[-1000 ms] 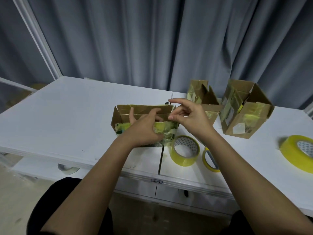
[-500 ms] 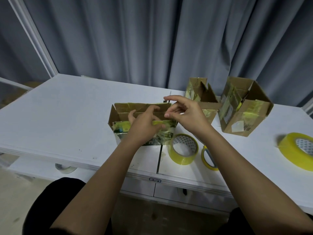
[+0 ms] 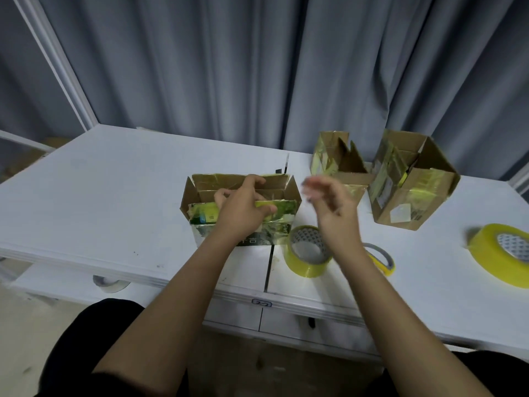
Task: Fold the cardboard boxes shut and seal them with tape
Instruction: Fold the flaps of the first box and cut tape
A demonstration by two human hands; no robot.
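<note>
Head view | my left hand (image 3: 242, 213) grips the open box's (image 3: 240, 207) near flap to steady it | right hand (image 3: 332, 209) beside box, blurred, fingers loosely apart, holding nothing | tape roll (image 3: 307, 255) just right of box, in reach

Open box (image 3: 240, 202) on table (image 3: 114, 190); tape roll (image 3: 307, 252) just right, 2 boxes (image 3: 412, 181) behind.

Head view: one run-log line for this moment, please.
stage: folding | left hand: grips near flap of box | right hand: free, blurred | box: open | tape roll: on table
</note>
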